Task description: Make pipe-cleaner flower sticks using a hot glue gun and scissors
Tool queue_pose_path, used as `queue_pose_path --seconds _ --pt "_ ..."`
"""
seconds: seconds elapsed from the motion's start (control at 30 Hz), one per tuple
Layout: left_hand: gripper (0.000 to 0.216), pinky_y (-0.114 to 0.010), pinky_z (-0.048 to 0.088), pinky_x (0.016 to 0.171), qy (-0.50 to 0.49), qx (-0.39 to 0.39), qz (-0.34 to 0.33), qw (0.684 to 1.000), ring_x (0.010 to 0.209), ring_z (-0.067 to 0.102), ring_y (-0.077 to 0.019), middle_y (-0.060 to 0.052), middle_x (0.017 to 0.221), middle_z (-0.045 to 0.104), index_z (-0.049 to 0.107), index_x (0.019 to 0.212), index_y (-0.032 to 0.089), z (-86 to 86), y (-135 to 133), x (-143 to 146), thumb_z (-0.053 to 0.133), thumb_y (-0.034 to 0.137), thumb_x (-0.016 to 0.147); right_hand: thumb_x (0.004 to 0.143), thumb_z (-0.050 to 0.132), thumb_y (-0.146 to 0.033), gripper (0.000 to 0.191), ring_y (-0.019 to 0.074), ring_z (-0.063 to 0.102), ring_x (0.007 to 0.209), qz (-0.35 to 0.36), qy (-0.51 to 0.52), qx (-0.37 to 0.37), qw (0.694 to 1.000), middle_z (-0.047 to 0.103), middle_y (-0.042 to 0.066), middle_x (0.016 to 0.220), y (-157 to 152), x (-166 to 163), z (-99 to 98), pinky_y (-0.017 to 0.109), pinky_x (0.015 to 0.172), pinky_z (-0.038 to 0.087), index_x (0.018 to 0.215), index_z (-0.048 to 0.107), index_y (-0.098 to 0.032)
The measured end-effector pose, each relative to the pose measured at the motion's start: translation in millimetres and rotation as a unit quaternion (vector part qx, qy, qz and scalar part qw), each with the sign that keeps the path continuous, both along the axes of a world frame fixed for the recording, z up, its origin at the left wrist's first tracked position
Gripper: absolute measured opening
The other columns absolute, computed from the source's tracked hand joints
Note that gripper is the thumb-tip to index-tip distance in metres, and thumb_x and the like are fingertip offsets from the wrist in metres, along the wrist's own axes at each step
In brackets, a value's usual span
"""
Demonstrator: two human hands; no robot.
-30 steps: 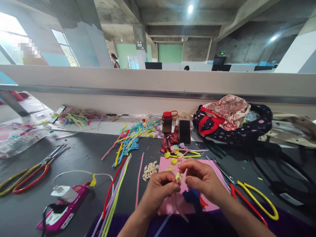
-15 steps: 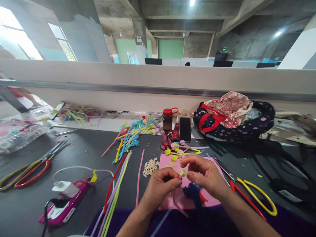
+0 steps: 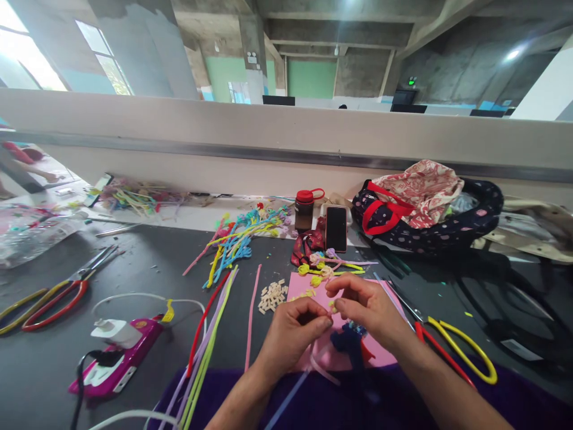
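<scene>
My left hand [image 3: 295, 334] is closed in a pinch above the pink sheet [image 3: 298, 288]. A pale pink pipe cleaner [image 3: 326, 371] hangs down from its fingertips. Right against them, the thumb and a finger of my right hand [image 3: 369, 307] are closed on a small pale yellow fuzzy piece [image 3: 332, 306], mostly hidden by the fingers. Below my right hand lies a dark blue fuzzy bundle [image 3: 351, 341] with a bit of red beside it. Yellow pipe-cleaner flowers [image 3: 316, 280] rest at the sheet's far edge, near a pile of small pale pegs [image 3: 272, 296].
Red-and-yellow-handled scissors [image 3: 447, 346] lie at right, another pair [image 3: 58, 298] at left. A magenta power strip [image 3: 119, 358] with cables and loose pipe cleaners [image 3: 208, 340] are left of my hands. Behind stand a phone [image 3: 336, 229], a red-lidded bottle [image 3: 304, 212] and a dark dotted bag [image 3: 425, 239].
The fingers of my right hand have moved in onto the small yellow piece, which now shows less. My left hand keeps its pinch. The whole view has shifted slightly.
</scene>
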State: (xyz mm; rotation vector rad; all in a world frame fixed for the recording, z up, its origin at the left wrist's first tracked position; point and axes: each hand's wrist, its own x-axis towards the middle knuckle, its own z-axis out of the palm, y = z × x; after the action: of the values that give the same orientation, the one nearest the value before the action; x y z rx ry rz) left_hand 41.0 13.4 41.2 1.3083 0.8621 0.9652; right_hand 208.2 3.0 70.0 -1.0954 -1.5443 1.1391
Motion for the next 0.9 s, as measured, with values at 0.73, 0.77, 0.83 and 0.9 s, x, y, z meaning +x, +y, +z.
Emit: queue_pose_path --seconds 0.73,0.77,0.83,0.9 --pt "0.005 -0.021 0.039 0.058 0.008 0.011 -0.004 1.0 0.058 0.051 -0.0104 0.0 0.061 0.062 0.066 0.064 0.014 -2.0 0.8 -0.1 0.067 0.017 0.067 0.074 0.056 -0.019 0.018 0.0109 0.053 0.061 -0.018 -0.058 0.037 0.997 0.062 0.001 0.085 0.4 -2.2 0.9 0.022 0.053 0.042 0.09 0.063 -0.019" --pt "0.005 -0.021 0.039 0.058 0.006 0.01 -0.005 1.0 0.059 0.051 -0.0105 0.0 0.061 0.062 0.066 0.064 0.014 -2.2 0.9 -0.1 0.067 0.018 0.067 0.074 0.056 -0.018 0.018 0.0108 0.053 0.061 -0.018 -0.059 0.038 0.997 0.062 0.001 0.085 0.4 -2.4 0.8 0.022 0.053 0.042 0.09 0.063 -0.019" --pt "0.005 -0.021 0.039 0.058 0.003 0.007 -0.006 1.0 0.059 0.052 -0.0107 0.0 0.061 0.062 0.066 0.064 0.014 -3.0 0.9 0.0 0.067 0.019 0.067 0.073 0.056 -0.018 0.018 0.0107 0.054 0.061 -0.02 -0.061 0.039 0.997 0.062 0.001 0.085 0.4 -2.9 0.8 0.022 0.053 0.041 0.09 0.063 -0.019" --pt "0.006 -0.021 0.039 0.058 0.005 0.009 -0.005 1.0 0.058 0.051 -0.0106 0.0 0.061 0.061 0.066 0.064 0.014 -3.7 0.9 0.0 0.067 0.019 0.067 0.073 0.055 -0.017 0.018 0.0107 0.054 0.061 -0.021 -0.061 0.037 0.997 0.062 0.001 0.084 0.5 -3.3 1.2 0.022 0.053 0.041 0.089 0.063 -0.019"
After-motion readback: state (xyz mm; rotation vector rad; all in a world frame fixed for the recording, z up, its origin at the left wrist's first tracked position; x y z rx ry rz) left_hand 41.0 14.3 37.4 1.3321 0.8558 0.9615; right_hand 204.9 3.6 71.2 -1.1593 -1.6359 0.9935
